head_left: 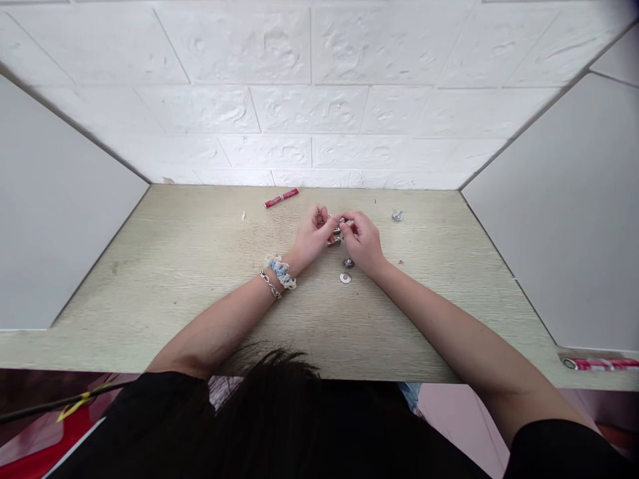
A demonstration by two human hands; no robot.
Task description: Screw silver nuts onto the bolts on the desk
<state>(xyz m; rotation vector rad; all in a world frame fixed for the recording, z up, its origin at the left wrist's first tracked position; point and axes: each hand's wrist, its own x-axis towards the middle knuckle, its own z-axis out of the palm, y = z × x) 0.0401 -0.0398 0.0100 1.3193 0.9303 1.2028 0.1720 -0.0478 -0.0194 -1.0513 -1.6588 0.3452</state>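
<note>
White brick-patterned wall (279, 106), pale wood-grain tabletop (200, 253), smooth grey-white side panels (564, 199), pinkish floor (459, 422) below

The one view comes from the camera on my head — it looks forward and down, above my dark hair (279, 412). My left hand (313, 236) and right hand (363, 243) are small near its middle — with wide tabletop (200, 246) around and white wall (339, 106) behind.

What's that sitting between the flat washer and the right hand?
A small shiny metal piece lies between the flat washer and the right hand, seen in the head view.
</note>
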